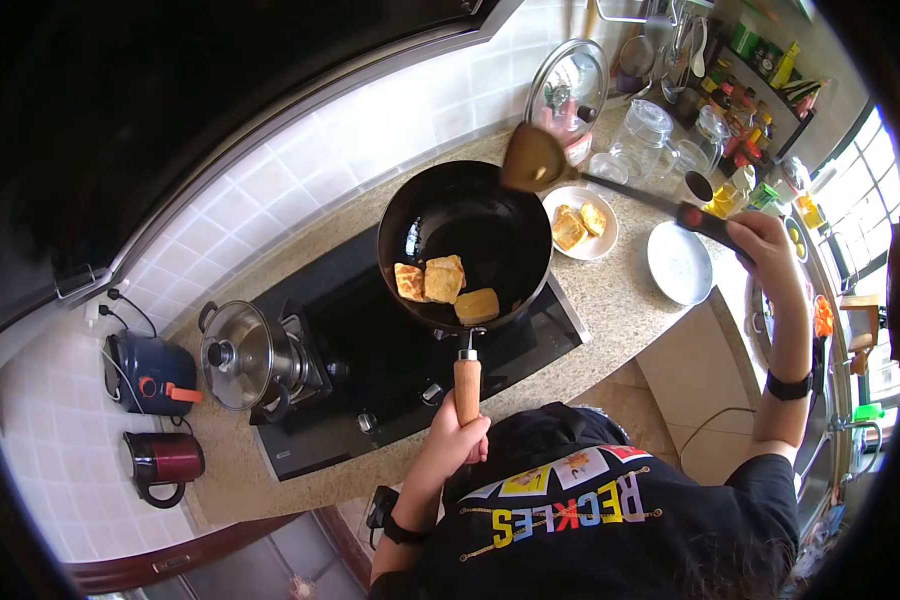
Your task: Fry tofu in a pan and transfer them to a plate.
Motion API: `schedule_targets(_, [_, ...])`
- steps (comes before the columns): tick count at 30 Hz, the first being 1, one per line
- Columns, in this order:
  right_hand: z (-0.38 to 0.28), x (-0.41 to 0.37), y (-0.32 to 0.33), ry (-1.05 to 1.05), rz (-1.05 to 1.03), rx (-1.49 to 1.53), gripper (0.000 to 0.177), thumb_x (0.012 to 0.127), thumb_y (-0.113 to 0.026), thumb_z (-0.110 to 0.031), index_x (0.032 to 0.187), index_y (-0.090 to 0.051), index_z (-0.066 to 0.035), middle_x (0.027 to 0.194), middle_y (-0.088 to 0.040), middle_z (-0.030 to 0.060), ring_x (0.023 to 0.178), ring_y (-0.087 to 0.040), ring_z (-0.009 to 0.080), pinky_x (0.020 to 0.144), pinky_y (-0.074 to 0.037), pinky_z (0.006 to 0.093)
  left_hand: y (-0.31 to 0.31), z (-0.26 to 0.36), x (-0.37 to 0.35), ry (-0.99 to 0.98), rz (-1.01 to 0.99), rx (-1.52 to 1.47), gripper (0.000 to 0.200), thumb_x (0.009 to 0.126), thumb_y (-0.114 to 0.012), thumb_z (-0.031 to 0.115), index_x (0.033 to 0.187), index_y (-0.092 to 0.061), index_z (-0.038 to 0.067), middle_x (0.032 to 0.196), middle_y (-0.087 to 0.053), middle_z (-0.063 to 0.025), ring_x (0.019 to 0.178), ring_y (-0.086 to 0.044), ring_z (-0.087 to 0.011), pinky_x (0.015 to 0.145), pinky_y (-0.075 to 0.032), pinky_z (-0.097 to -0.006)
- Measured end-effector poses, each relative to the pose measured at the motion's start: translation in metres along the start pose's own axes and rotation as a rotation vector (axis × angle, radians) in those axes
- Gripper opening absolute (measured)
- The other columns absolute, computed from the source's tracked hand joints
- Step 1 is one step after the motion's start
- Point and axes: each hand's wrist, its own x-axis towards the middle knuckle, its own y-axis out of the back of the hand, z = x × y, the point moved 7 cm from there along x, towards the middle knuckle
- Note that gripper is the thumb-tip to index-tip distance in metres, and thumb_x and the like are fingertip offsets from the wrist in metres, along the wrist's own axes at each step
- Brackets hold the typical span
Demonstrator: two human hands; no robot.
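My left hand [457,433] grips the wooden handle [467,388] of a black pan [465,243] on the stove. Three golden fried pieces [444,281] lie in the pan's near side. My right hand [765,240] holds the dark handle of a long spatula [534,160], whose blade hovers over the pan's far rim. Just right of the pan, a white plate [582,222] carries two fried pieces.
A lidded steel pot [242,354] sits on the left burner of the black stove [370,350]. An empty white plate [679,263] lies on the speckled counter. A red kettle [165,461] and dark appliance [148,372] stand left; glass lid [568,92] and jars [642,135] stand behind.
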Motion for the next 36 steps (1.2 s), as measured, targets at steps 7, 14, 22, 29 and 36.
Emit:
schedule_targets(7, [-0.069, 0.044, -0.109, 0.352, -0.25, -0.573, 0.021, 0.079, -0.065, -0.02, 0.082, -0.068, 0.0, 0.063, -0.061, 0.0156, 0.057, -0.059, 0.0253, 0.058, -0.046, 0.0371, 0.001, -0.003, 0.0, 0.017, 0.007, 0.008, 0.043, 0.084, -0.053, 0.006, 0.122, -0.033, 0.0, 0.071, -0.052, -0.0035, 0.049, -0.055, -0.0098, 0.04, -0.046, -0.0232])
schedule_targets(14, [-0.089, 0.106, -0.149, 0.527, -0.514, -0.88, 0.022, 0.076, -0.067, -0.021, 0.079, -0.069, 0.0, 0.062, -0.062, 0.0129, 0.056, -0.061, 0.0223, 0.055, -0.047, 0.0346, 0.001, -0.001, -0.002, 0.014, -0.009, 0.056, 0.045, 0.085, -0.055, 0.007, 0.122, -0.032, 0.0, 0.072, -0.052, -0.0032, 0.051, -0.055, -0.0094, 0.041, -0.045, -0.0227])
schedule_targets(22, [-0.105, 0.145, -0.169, 0.627, -0.639, -0.964, 0.023, 0.071, -0.068, -0.02, 0.075, -0.068, 0.002, 0.059, -0.061, 0.0107, 0.053, -0.059, 0.0192, 0.053, -0.045, 0.0333, -0.001, 0.004, -0.001, 0.028, -0.026, 0.061, 0.047, 0.085, -0.054, 0.007, 0.125, -0.032, 0.001, 0.072, -0.052, -0.0028, 0.05, -0.054, -0.0093, 0.041, -0.044, -0.0226])
schedule_targets(29, [-0.087, 0.137, -0.19, 0.504, -0.818, -0.786, 0.022, 0.072, -0.069, -0.021, 0.078, -0.07, 0.0, 0.056, -0.058, 0.0074, 0.051, -0.056, 0.0139, 0.05, -0.043, 0.0307, 0.0, -0.001, 0.001, 0.04, 0.027, 0.133, 0.05, 0.081, -0.053, 0.006, 0.126, -0.032, -0.002, 0.069, -0.054, -0.006, 0.05, -0.056, -0.0132, 0.044, -0.048, -0.0271])
schedule_targets(36, [-0.032, 0.108, -0.168, 0.19, -0.823, -0.622, 0.021, 0.082, -0.067, -0.022, 0.085, -0.069, -0.001, 0.059, -0.058, 0.0027, 0.051, -0.055, 0.01, 0.047, -0.043, 0.0265, 0.0, -0.01, 0.007, -0.05, 0.063, 0.276, 0.05, 0.078, -0.055, 0.006, 0.122, -0.034, -0.004, 0.069, -0.056, -0.009, 0.051, -0.059, -0.0176, 0.046, -0.049, -0.031])
